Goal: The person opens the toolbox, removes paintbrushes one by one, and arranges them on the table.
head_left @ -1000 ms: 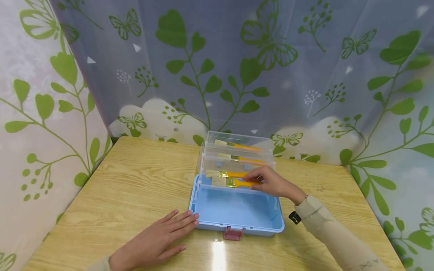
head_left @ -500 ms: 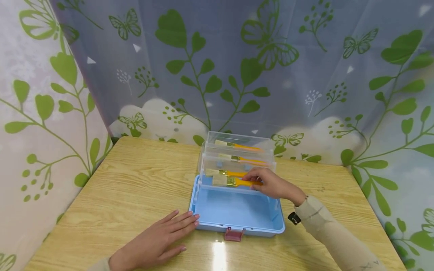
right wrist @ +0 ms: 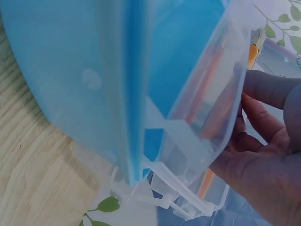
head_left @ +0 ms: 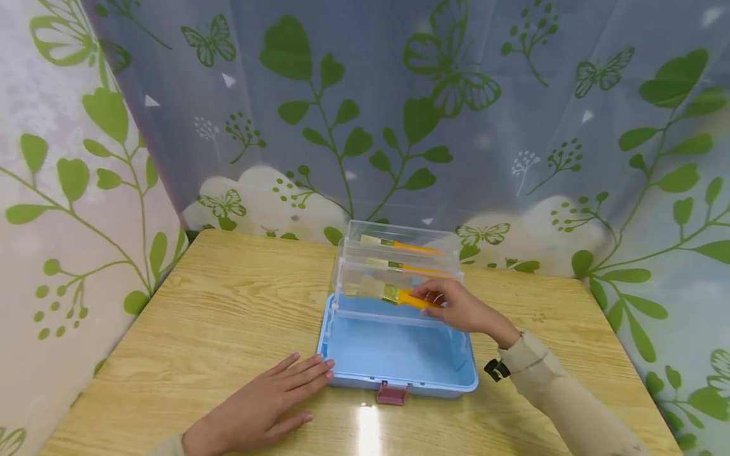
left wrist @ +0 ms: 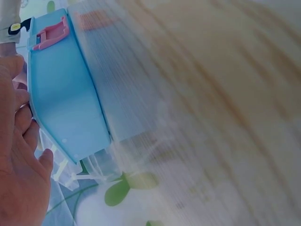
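A light-blue plastic box (head_left: 393,348) stands with its lid up and its clear tiered trays (head_left: 365,313) folded out at the back. My right hand (head_left: 456,307) pinches a wide flat paintbrush (head_left: 392,294) by its orange handle, over the lowest tray. Its pale bristles point left, the handle slanting down to the right. In the right wrist view, the thumb and fingers (right wrist: 263,113) are by the clear tray wall. My left hand (head_left: 265,396) rests with straight fingers at the box's front left corner; the left wrist view shows that hand (left wrist: 21,165) beside the blue wall.
One paintbrush (head_left: 419,248) lies in the top tray and another (head_left: 422,270) in the middle tray. A pink latch (head_left: 392,393) hangs at the box front. The wooden table (head_left: 239,304) meets leaf-patterned cloth (head_left: 388,76) behind.
The wide paintbrush has been raised and tilted, bristle end moving up, in my right hand. The other brush in the lowest tray no longer shows apart from it. My left hand stays put.
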A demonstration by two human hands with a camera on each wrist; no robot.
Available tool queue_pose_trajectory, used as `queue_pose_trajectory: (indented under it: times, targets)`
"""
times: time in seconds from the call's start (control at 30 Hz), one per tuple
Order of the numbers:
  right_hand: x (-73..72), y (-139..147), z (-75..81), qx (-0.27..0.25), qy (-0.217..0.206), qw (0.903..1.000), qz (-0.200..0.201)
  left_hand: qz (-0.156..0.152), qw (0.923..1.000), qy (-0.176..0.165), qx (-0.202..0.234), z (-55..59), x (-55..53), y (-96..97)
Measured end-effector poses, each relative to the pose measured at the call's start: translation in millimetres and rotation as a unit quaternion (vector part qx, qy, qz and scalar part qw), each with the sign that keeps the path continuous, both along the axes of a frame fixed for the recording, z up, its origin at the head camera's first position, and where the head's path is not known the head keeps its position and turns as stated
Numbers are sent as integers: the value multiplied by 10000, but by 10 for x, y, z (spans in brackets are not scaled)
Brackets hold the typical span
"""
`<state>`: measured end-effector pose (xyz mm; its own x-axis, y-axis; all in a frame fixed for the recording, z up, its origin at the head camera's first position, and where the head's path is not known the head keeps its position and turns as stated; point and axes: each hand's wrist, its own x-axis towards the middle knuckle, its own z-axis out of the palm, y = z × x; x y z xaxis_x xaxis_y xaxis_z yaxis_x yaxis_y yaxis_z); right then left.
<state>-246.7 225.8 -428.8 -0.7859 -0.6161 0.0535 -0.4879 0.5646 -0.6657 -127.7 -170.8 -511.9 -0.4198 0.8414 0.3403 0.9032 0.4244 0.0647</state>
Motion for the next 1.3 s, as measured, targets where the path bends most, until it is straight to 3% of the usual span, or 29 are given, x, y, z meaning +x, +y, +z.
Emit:
queue_pose_trajectory:
  times: [0.63,1.3]
  targets:
    - [23,67,119,-154,-502,9985,-186,-6,10000,9,52,2,-1,4]
    - [274,309,239,-295,-489,9928,-1056,-9,9999,38,140,6,5,10]
